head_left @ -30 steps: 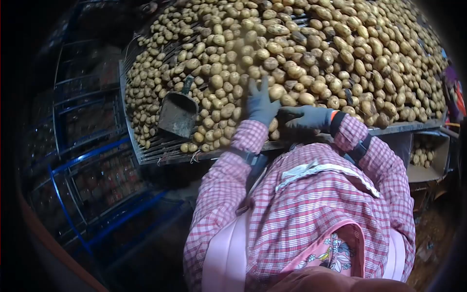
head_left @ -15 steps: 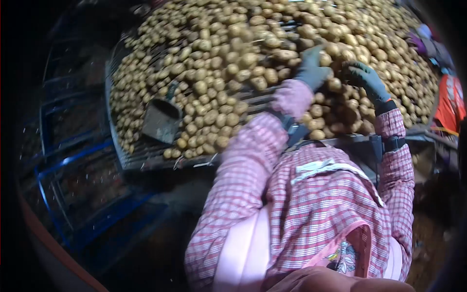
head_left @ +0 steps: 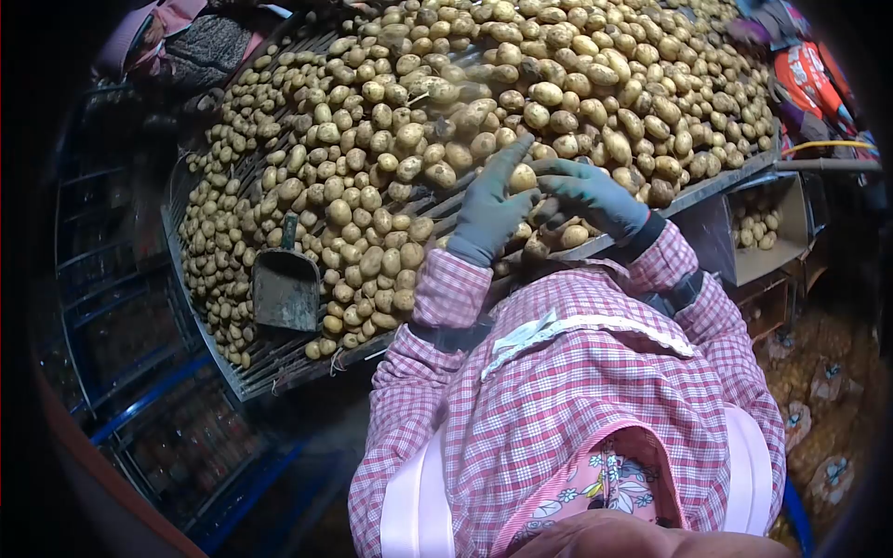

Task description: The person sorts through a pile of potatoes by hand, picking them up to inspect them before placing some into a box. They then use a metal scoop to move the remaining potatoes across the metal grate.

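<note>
My left hand (head_left: 491,206), in a grey-green glove, is low over the heap of potatoes (head_left: 381,139), its forefinger stretched out and its thumb apart. A pale potato (head_left: 523,178) shows between that forefinger and thumb, close to the fingertips of my right hand. My right hand (head_left: 595,197), gloved alike, reaches in from the right with its fingers spread and bent towards the left hand. Below its fingers lie darker potatoes, partly hidden, and a lighter potato (head_left: 574,236) sits near the front edge of the slatted table (head_left: 437,203).
A metal scoop (head_left: 286,290) lies among the potatoes at the left. To the right stands an open box (head_left: 777,231) with potatoes inside. Another person's sleeve (head_left: 139,37) shows at the upper left, and red cloth (head_left: 807,79) at the upper right. Blue metal frames (head_left: 153,400) stand at the left.
Both hands have drawn back towards the table's front edge and closer together. The view has shifted, bringing the box at the right and the person at the upper left into sight.
</note>
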